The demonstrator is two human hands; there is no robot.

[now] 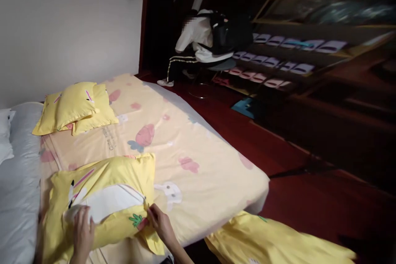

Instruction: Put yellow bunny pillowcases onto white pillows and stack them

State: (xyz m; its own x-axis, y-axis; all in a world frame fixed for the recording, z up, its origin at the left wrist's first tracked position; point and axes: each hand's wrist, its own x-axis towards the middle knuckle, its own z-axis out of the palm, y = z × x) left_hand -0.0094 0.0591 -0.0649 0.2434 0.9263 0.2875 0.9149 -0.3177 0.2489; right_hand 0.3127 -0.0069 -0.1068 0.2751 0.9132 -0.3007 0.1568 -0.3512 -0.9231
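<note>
A pillow in a yellow pillowcase (pixel 120 229) with a rabbit and carrot print lies at the near end of the bed. The case gapes along a long opening with a zipper-like edge, and the white inner pillow (pixel 108 201) shows through. My left hand (pixel 83 231) rests on the left part of this opening, its fingers stretched over the white and the lower edge. At the opening's right end my right hand (pixel 160 222) pinches the pillowcase fabric; whether a zipper pull is between its fingers is hidden.
Several yellow pillows (pixel 77 109) are piled at the back left of the bed (pixel 210 148). Yellow cloth (pixel 272 239) hangs beside the bed's near right edge. A person (pixel 201 35) with a backpack sits bent over on a stool. Shelves (pixel 337 60) hold rows of slippers.
</note>
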